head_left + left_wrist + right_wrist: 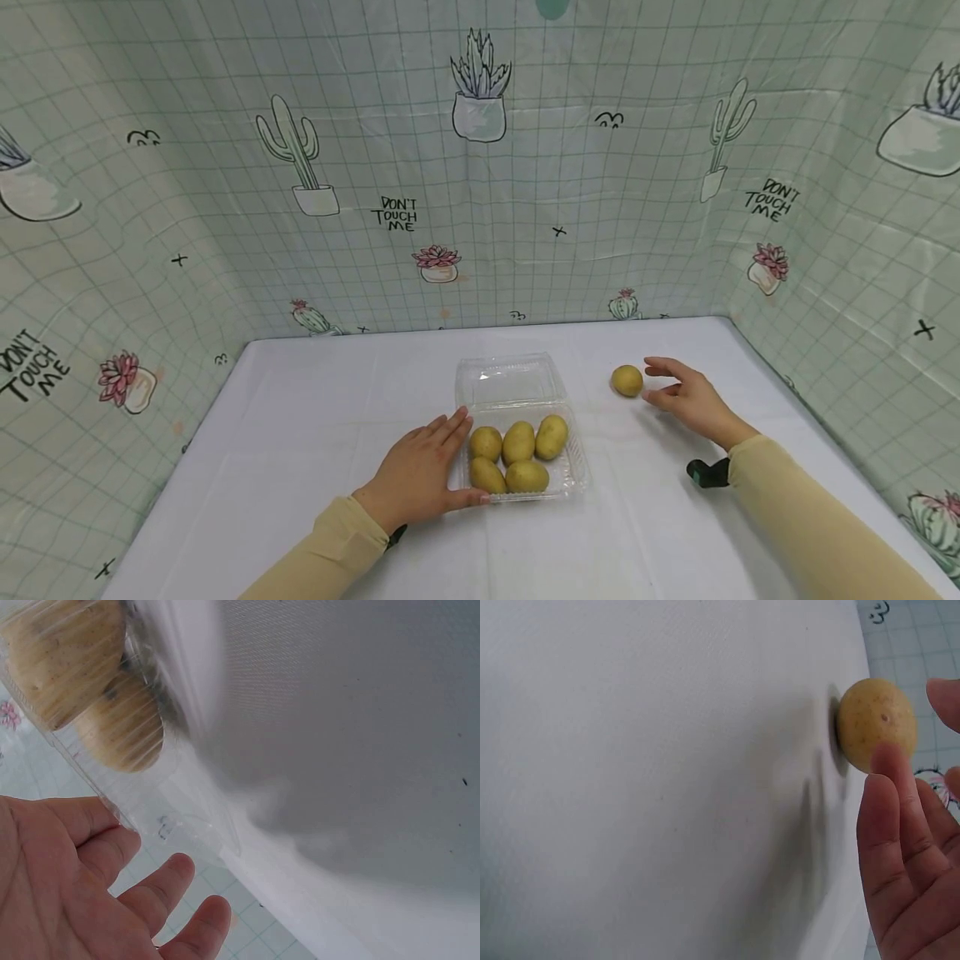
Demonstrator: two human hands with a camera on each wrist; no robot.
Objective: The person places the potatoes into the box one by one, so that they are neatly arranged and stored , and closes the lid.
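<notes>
Several yellow potatoes (519,442) lie in two rows inside a clear plastic clamshell box (573,467), whose lid (510,379) is folded back away from me. My left hand (423,471) rests along the box's left side, thumb at the front corner and fingers extended at the left edge. In the left wrist view, fingertips touch the box's clear wall (94,780). To the right of the box, a single potato (627,381) sits on the table. My right hand (693,402) is just right of it, fingers and thumb spread toward it; nothing is in the grasp.
A white cloth covers the table (315,433). Patterned curtain (525,183) with cactus prints hangs behind it and along both sides. A dark wrist camera mount (708,473) shows under the right sleeve.
</notes>
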